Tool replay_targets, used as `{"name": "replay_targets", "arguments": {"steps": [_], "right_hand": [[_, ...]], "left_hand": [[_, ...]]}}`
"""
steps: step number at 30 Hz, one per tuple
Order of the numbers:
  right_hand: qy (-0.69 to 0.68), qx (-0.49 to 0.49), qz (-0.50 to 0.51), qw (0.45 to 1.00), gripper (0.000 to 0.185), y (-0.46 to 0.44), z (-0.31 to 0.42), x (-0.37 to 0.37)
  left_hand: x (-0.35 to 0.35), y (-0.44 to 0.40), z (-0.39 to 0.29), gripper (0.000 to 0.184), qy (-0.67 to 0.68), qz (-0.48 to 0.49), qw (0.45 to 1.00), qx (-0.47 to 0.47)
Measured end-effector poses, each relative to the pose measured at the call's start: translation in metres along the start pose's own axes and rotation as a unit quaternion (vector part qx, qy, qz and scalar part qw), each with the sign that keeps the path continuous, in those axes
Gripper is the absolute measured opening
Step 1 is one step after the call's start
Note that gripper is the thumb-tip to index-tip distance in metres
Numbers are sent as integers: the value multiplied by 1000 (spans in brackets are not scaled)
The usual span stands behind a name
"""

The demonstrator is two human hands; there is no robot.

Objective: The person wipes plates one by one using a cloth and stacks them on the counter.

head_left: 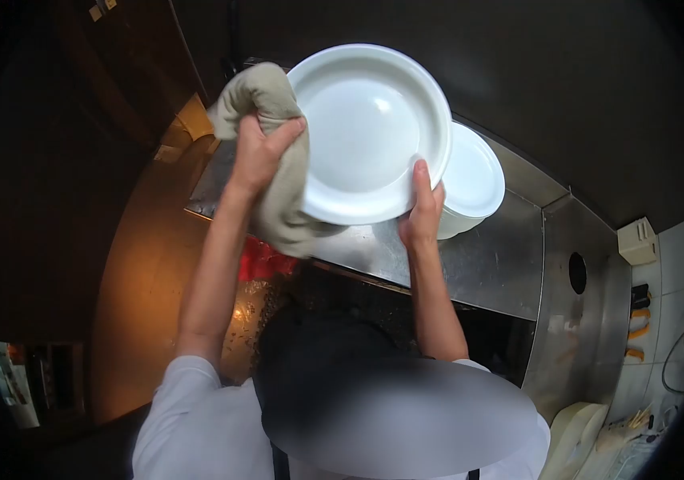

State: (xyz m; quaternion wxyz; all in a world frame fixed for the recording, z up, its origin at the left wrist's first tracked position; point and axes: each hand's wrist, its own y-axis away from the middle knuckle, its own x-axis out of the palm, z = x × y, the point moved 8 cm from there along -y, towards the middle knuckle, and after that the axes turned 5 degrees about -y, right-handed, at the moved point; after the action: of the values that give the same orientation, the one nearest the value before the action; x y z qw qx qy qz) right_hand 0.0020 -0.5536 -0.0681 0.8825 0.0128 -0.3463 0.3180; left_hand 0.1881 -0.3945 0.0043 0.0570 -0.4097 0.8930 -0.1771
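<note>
The head camera looks forward and down from near behind and above left hand (259, 158) and right hand (423, 210).

My plate (362, 132) partly hides my right hand (423, 214) at its five o'clock. Toward four, it partly covers the plate stack (476, 174)

A dark wall (550, 72) rises behind a metal counter (490, 272). To the right, a metal panel (586, 336) with a round hole (578, 273) is beside white tiles (679, 256). A shiny surface (146, 272) at left glows orange.
</note>
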Motion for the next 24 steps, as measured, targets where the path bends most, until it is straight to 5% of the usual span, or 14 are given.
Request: {"name": "replay_targets", "arguments": {"steps": [4, 6, 8, 10, 11, 14, 17, 18, 21, 24], "right_hand": [[106, -110, -153, 976, 38, -11, -1, 13], [136, -215, -198, 947, 41, -11, -10, 36], [204, -251, -223, 919, 41, -7, -16, 43], [284, -216, -226, 906, 39, -9, -20, 30], [326, -196, -222, 898, 38, -10, -23, 23], [341, -121, -239, 901, 34, 7, -50, -23], [304, -17, -298, 905, 33, 32, -85, -56], [282, 18, -319, 905, 33, 40, -94, -63], [236, 59, -349, 905, 34, 44, -115, -73], [203, 61, -347, 913, 36, 33, -130, -83]], "left_hand": [[-22, -4, 31, 26, 14, -138, 990, 5], [4, 46, 84, 31, 184, -262, 913, -252], [35, 76, 123, 39, 293, -143, 914, -240], [36, 106, 138, 42, 356, 87, 862, -351], [17, 121, 155, 46, 375, 126, 838, -377], [-58, 121, 112, 55, 461, 185, 794, -350], [-136, 107, 123, 81, 494, 137, 832, -211], [-166, 102, 122, 90, 367, 13, 913, -177], [-196, 98, 106, 103, 324, -64, 926, -181], [-210, 106, 124, 100, 357, -2, 917, -177]]}}
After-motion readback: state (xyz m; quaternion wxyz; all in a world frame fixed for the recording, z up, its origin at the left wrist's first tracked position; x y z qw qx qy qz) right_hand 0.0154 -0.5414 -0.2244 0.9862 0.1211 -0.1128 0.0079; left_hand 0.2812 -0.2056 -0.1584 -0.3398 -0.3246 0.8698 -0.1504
